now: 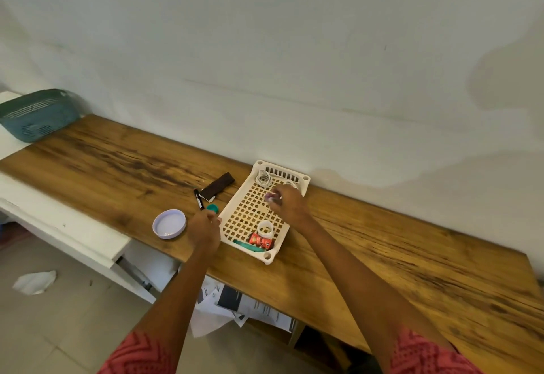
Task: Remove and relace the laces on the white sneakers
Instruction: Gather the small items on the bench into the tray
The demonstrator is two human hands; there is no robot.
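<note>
No white sneakers show in this view. A white lattice tray (235, 220) lies on the wooden table (382, 256). My right hand (290, 204) hovers over the tray's far half and pinches a small purple object (270, 197) at its fingertips. My left hand (204, 229) is at the tray's left rim, fingers curled, just short of a teal cap (212, 207); whether it holds anything is hidden. A white coiled cord (263, 178) lies in the tray's far corner.
In the tray's near end sit a small white jar (265, 228), a red packet (260, 240) and a teal strip (245, 245). Left of the tray lie a lilac lid (169, 223), a black marker (198, 199) and a dark bar (217, 186). A teal basket (38, 114) stands far left.
</note>
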